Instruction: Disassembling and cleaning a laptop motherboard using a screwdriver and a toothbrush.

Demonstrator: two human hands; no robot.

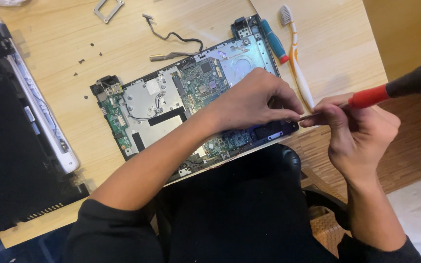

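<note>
An opened laptop base [147, 104] lies on the wooden table, its green circuit board [201, 80] and metal shields exposed. My left hand [254, 100] rests on the board's right end, fingers pinching at the near right corner. My right hand [356, 134] holds a screwdriver with a red and black handle [371, 96]; its thin shaft points left to where my left fingertips meet the laptop's corner.
A black and white laptop lid [20, 131] lies at the left. An orange and white toothbrush [296, 53] and a blue tool [274, 41] sit beside the base. Loose screws [86, 53], a cable [174, 41] and a metal bracket [108, 9] lie at the back. A chair sits below.
</note>
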